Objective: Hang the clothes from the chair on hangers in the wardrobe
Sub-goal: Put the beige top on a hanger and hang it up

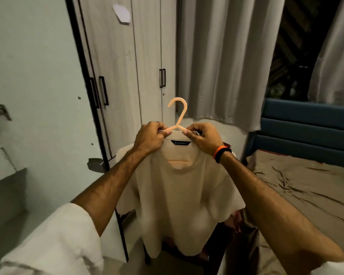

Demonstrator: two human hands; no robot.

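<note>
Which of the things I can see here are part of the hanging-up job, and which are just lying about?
Part of the job:
cream shirt
peach hanger
left hand
right hand
wardrobe, doors closed
chair, mostly hidden behind the shirt

Just there:
curtains
bed
wristband

I had both bare forearms stretched forward and up, the hands level with each other at chest height. My left hand (150, 135) was curled, thumb tip pressed against the forefinger in a pinch. My right hand (204, 136) mirrored it, knuckles outward, a dark-and-orange band on its wrist.
</note>
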